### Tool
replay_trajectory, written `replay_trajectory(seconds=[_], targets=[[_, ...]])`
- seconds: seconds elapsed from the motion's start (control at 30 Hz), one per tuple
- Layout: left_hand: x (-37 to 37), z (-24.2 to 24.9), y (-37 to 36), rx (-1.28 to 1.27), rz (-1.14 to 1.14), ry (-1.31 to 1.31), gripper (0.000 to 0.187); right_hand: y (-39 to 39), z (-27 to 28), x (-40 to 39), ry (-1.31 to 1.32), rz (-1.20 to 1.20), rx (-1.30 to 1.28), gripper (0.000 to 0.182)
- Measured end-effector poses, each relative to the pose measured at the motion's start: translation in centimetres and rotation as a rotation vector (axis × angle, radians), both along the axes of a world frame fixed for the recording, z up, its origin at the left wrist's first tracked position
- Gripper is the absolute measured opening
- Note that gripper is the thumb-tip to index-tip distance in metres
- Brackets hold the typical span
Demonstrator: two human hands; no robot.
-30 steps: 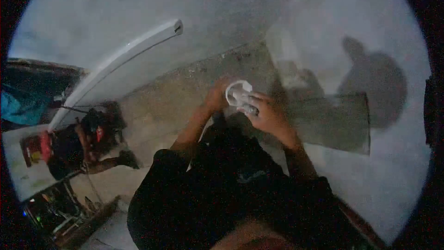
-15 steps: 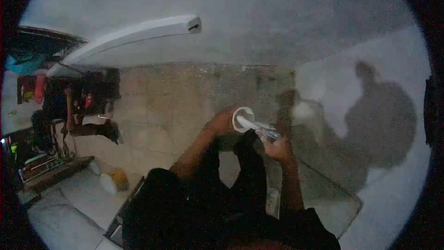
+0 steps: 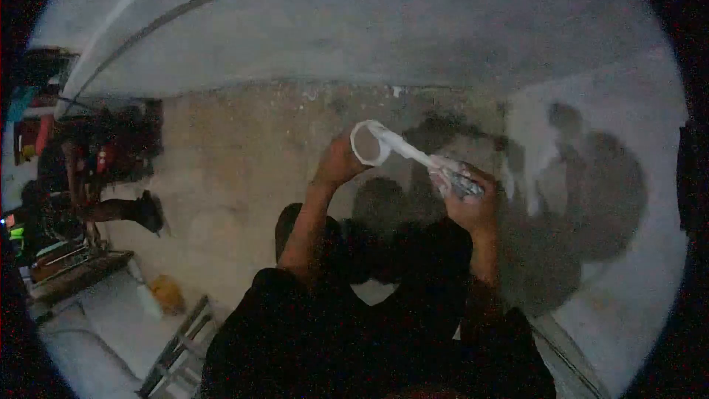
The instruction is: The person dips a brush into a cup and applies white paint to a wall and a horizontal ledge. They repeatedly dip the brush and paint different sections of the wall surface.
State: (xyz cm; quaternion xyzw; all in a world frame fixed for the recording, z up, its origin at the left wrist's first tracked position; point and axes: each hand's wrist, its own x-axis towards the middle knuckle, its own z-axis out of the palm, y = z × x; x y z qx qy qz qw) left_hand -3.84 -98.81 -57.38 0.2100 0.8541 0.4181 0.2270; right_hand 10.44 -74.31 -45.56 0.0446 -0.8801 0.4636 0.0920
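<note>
The left hand (image 3: 338, 165) is curled around a roll of white tape (image 3: 368, 143), held in the air above the tiled floor (image 3: 236, 148). The right hand (image 3: 467, 203) pinches the pulled-out strip (image 3: 413, 154) at its crumpled end. The strip could twist and stick to itself if tension slackens. Its long axis runs from the roll toward four o'clock; the roll's open hole faces the camera.

A white tape roll (image 3: 369, 142) with its white strip (image 3: 413, 154) sits at frame centre. Below it, black clothing (image 3: 369, 325). The floor (image 3: 236, 162) is mottled tan, the wall (image 3: 413, 22) plain grey. An orange object (image 3: 167, 294) lies lower left.
</note>
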Motion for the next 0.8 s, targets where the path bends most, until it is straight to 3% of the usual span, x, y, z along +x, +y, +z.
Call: replay_trajectory(seconds=[0.03, 0.07, 0.13, 0.2, 0.27, 0.33, 0.37, 0.43, 0.47, 0.57, 0.67, 0.73, 0.8], targets=[[-0.4, -2.1, -0.4, -0.021, 0.025, 0.034, 0.079, -0.4, -0.9, -0.2, -0.019, -0.088, -0.061, 0.024], [-0.8, -4.0, -0.9, -0.042, 0.06, 0.07, 0.078, -0.6, -2.5, -0.2, 0.013, -0.069, -0.044, 0.024], [-1.8, -4.7, -1.3, -0.009, 0.016, 0.145, 0.08, -1.4, -5.6, -0.4, 0.055, 0.042, -0.274, 0.025], [-1.3, -4.1, -1.3, 0.031, -0.055, 0.22, 0.082, -2.1, -4.3, 1.1, 0.051, 0.101, -0.21, 0.025], [-2.1, -6.9, 0.6, -0.122, -0.097, 0.409, 0.085, -1.1, -5.5, 2.1, -0.001, 0.128, -0.165, 0.025], [-2.5, -10.0, 1.6, -0.049, -0.089, 0.53, 0.082, 0.1, -6.0, 3.3, 0.245, 0.075, 0.352, 0.028], [-2.4, -10.5, 1.6, 0.005, -0.076, 0.64, 0.08, -0.3, -4.0, 3.8, 0.242, 0.06, 0.365, 0.028], [-1.3, -9.2, 1.1, 0.0, -0.009, 0.501, 0.082, -0.9, -0.7, 4.6, -0.278, -0.2, -0.05, 0.028], [-1.6, -8.9, 1.1, 0.087, 0.038, 0.428, 0.084, 0.8, -2.1, 5.0, -0.285, -0.209, -0.042, 0.028], [-2.3, -5.5, 1.8, 0.187, 0.131, 0.395, 0.087, 6.4, -7.1, 5.2, 0.176, -0.277, 0.146, 0.026], [-2.4, -8.4, 2.9, 0.136, 0.151, 0.403, 0.091, 8.1, -8.2, 1.8, 0.228, -0.421, 0.183, 0.028], [-2.0, -8.4, 4.0, 0.044, 0.103, 0.348, 0.098, 8.0, -4.8, -0.4, 0.268, -0.517, 0.206, 0.036], [-1.2, -9.3, 4.8, -0.062, 0.062, 0.273, 0.105, 3.4, 0.4, -3.4, 0.274, -0.534, 0.047, 0.035]])
